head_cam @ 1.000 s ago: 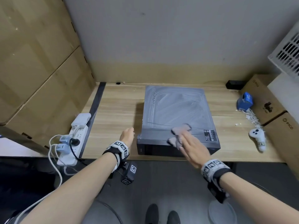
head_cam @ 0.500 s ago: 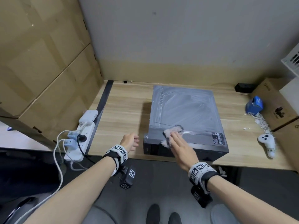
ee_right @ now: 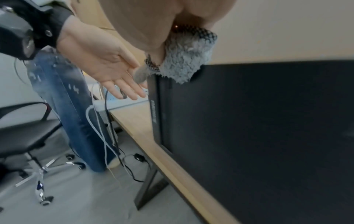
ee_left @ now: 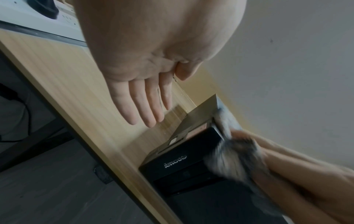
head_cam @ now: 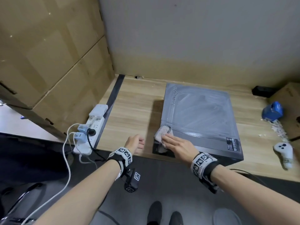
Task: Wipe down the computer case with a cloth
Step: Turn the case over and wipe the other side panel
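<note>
The right hand (head_cam: 177,144) lies flat, fingers (head_cam: 168,138) straight and together, pressing a fluffy cloth (head_cam: 162,133) onto the near left corner of the computer case (head_cam: 201,117). Part of the cloth hangs over the case's left edge and near face, as the right wrist view shows. The left hand (head_cam: 134,143) hovers just left of the case, above the table (head_cam: 129,108), fingers (ee_left: 145,106) straight, slightly spread and holding nothing.

The cloth is only pinned under a flat palm, not gripped, so I judge that a stroke running past this corner could let it slip off and drop over the table's near edge to the floor. The case itself sits with its near face flush with, or slightly beyond, that near edge; a hard pull toward the person might drag it further out, and the left hand is not bracing it. A sweep to the left would meet the left hand.

Room is best toward the far and right: the top panel of the case is broad and bare, streaked with wipe marks. Left of the case is open wood up to a power strip (head_cam: 90,129) with plugs and cables at the table's left edge. Right of it lie a blue tape dispenser (head_cam: 272,112), white scraps and a white game controller (head_cam: 284,153), well apart from the wiping hand.
</note>
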A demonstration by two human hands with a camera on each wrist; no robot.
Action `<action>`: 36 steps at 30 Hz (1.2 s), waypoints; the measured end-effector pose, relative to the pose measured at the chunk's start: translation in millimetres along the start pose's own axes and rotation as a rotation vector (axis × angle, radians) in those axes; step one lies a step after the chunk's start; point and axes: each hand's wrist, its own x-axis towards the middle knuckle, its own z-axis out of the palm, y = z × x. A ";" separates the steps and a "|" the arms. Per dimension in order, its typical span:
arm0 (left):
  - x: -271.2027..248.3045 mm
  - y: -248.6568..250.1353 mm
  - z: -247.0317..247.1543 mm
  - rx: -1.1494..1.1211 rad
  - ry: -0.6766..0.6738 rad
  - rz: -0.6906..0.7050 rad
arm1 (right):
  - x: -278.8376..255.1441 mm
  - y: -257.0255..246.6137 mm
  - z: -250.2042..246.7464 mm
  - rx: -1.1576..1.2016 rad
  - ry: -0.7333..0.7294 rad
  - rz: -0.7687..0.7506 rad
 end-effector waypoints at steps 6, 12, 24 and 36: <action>1.8 16.3 13.2 0.011 -0.002 0.010 | -19.4 48.7 -60.4 0.237 -0.040 0.248; 1.7 26.8 22.0 0.050 -0.013 0.037 | 17.9 22.9 -52.6 0.445 0.089 0.449; -4.7 16.1 23.7 0.098 -0.101 0.171 | 41.3 -3.4 -13.8 0.000 -0.044 0.315; -0.9 22.7 27.2 0.091 -0.095 0.143 | 49.0 29.7 -35.4 0.309 0.090 0.535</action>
